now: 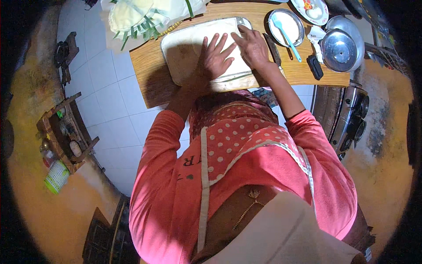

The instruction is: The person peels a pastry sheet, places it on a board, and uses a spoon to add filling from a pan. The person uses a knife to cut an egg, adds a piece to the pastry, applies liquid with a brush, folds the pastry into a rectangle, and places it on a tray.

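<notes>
My left hand (215, 59) lies flat with its fingers spread on a pale, flat sheet that looks like dough (198, 43). Beneath it is a white rectangular board (178, 66) with rounded corners. Toward the board's far right corner, my right hand (254, 47) is bent, its fingers drawn together and pointing down at the surface. Whatever may be between those fingertips is hidden. A dark-bladed knife (272, 49) rests just right of the board, close to my right wrist.
A wooden table (149, 83) carries everything. Far left, green leaf strips (149, 28) lie on wrapped pale dough (125, 15). To the right are a bowl of white powder (285, 37) with a blue spatula (286, 33), a plate (317, 17), a metal lid (338, 50) and a black object (314, 67).
</notes>
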Tool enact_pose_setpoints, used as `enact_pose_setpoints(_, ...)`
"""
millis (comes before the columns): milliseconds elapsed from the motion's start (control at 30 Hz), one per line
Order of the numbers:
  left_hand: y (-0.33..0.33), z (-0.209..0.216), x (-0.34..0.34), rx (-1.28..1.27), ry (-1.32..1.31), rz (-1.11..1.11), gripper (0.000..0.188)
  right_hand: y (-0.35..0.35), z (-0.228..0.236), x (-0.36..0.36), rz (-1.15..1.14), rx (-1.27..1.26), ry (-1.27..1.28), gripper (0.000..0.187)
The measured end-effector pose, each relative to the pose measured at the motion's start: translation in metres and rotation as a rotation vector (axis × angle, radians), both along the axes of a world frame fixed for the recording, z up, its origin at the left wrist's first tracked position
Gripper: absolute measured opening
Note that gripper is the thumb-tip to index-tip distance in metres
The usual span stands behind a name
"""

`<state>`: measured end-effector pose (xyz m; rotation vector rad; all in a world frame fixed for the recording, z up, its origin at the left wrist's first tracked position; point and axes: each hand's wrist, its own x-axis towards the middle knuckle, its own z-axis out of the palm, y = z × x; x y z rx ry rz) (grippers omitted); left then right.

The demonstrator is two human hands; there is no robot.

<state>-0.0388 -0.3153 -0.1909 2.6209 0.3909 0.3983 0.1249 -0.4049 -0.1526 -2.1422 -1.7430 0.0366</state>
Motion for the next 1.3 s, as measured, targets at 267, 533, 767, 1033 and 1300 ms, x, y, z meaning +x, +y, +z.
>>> enact_pose_setpoints(267,0.004,0.008,-0.007,-0.034,-0.162,0.016,0.042,-0.014,-0.010,0.011,-0.133,-0.001,-0.046,0.043)
enact_pose_setpoints(533,0.014,0.008,-0.075,-0.077,-0.009,0.145,0.021,-0.021,0.010,-0.036,0.105,0.165,0.263,0.032)
enact_pose_setpoints(767,0.013,0.012,-0.078,-0.025,0.041,0.078,0.025,-0.006,-0.001,-0.055,0.116,0.122,0.082,0.031)
enact_pose_setpoints(1033,0.013,0.019,-0.076,-0.125,-0.056,0.061,0.017,-0.026,-0.005,-0.043,0.169,0.058,0.184,0.021)
enact_pose_setpoints(1300,0.022,0.009,-0.070,-0.342,-0.251,0.179,0.020,-0.006,0.016,-0.035,0.103,-0.007,0.389,0.017)
